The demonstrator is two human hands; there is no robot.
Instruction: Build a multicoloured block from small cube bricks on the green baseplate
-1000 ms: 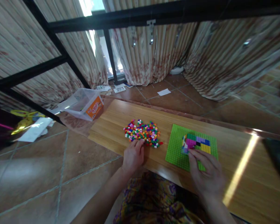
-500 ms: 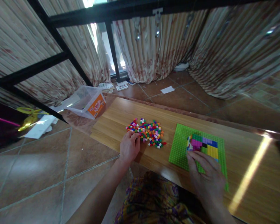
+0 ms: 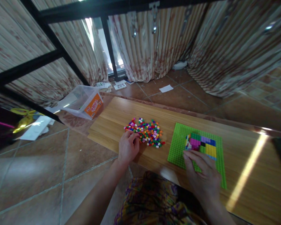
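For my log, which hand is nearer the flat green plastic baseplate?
Right hand, over the baseplate; the left hand is left of it, at the pile of small multicoloured plastic bricks.

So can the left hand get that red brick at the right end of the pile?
Probably yes: the left hand is at the near-left edge of the brick pile, and only that low pile seems in the way of the red brick.

The clothing in view is a patterned garment (image 3: 150,200) at the near edge, dark-toned, with purple and golden-yellow motifs and soft folds; toward the right it turns too dark to read. The left hand (image 3: 128,146), right hand (image 3: 202,168) and left forearm (image 3: 101,190) are bare.
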